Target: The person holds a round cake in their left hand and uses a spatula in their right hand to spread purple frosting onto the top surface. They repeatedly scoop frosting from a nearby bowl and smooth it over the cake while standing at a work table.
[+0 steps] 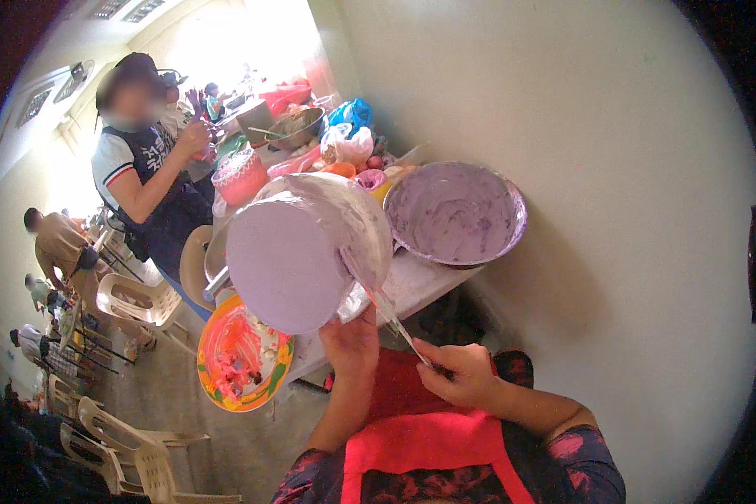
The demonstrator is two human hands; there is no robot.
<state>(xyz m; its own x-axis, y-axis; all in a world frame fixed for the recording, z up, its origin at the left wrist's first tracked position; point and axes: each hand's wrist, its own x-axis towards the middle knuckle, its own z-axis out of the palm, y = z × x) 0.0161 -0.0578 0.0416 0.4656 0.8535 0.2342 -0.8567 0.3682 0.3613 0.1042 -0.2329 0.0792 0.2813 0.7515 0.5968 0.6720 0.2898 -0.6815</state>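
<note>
A large round cake coated in pale lilac icing is tilted so its smooth flat top faces me. Its side looks whiter and more unevenly coated. My left hand is under the cake's lower edge, holding it up; those fingertips are partly hidden. In my right hand is the handle of an icing spatula, gripped with bent fingers. The icing-smeared blade rests along the cake's side near the edge of the top. To the right stands a wide bowl of lilac icing, streaked with darker purple.
An orange-rimmed plate smeared with pink icing lies at the table's left edge. Behind the cake are a pink decorated cake, plastic bags and a metal bowl. Another person stands at far left, near plastic chairs. A wall bounds the right.
</note>
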